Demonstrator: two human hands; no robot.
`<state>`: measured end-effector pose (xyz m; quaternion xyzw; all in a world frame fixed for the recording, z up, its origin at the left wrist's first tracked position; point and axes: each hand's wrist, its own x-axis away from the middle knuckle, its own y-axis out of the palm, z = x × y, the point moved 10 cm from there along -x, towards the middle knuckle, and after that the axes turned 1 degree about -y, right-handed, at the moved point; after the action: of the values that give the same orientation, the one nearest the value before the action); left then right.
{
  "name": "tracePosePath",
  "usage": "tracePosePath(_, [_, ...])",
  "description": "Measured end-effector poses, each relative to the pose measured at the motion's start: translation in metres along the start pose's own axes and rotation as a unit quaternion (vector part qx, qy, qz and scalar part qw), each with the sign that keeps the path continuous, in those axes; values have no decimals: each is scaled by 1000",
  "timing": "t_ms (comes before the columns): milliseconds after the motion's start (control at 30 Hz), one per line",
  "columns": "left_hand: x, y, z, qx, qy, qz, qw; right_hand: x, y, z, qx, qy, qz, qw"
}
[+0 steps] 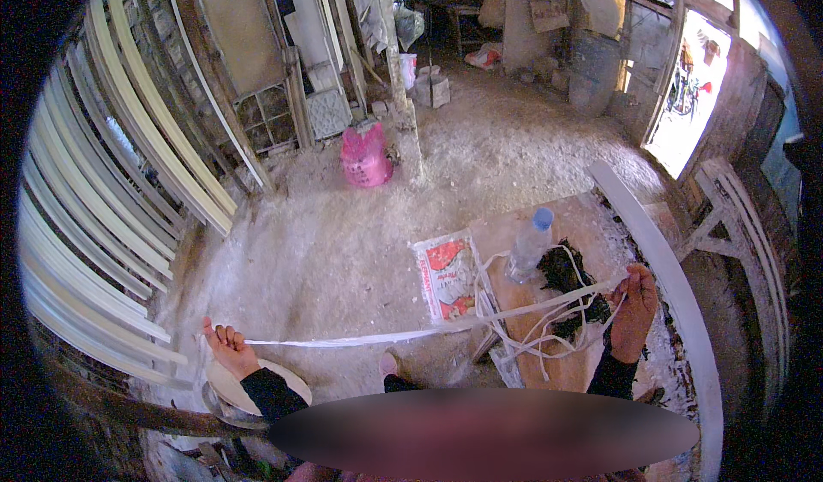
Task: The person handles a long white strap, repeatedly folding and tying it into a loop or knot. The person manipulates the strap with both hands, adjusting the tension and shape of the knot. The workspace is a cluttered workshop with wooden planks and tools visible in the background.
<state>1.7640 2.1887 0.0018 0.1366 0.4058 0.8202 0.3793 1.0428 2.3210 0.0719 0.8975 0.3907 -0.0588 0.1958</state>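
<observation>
A long white flat strip (377, 340) is stretched between my two hands, low on the left and higher on the right. My left hand (230, 349) is closed on its left end, above a round pale disc (283, 385). At the right, my right hand (635, 310) pinches the strip over a wooden board (506, 225). Loose loops of the same strip (557, 342) lie on the board below that hand. Beside them stand a clear bottle (529, 250) with a blue cap and a dark tangled heap (564, 269).
A white and red printed sack (450, 278) lies at the board's left edge. A long pale plank (664, 268) runs along its right side. Many pale mouldings (94, 216) lean at the left. A pink plastic bag (365, 156) sits beside a post (401, 70). A wooden trestle (729, 225) stands right.
</observation>
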Motion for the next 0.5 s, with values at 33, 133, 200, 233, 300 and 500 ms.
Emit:
tracePosePath(33, [2,-2,-3,-9,-4,11,1000,0,5,0,-11,4,-16,1000])
tracePosePath(133, [6,-9,-10,-89,-23,52,994,2,11,-1,-11,24,-13,1000])
tracePosePath(200, [5,-10,-19,-176,-49,32,983,5,19,-1,-20,49,-24,998])
tracePosePath(233, [4,-7,-28,-227,-68,-2,971,7,25,-1,-25,61,-28,997])
tracePosePath(300, [4,-2,-42,-331,-56,-41,941,15,50,0,5,69,-95,993])
tracePosePath(500, [108,121,-91,-599,203,-282,721,66,146,21,23,164,-315,935])
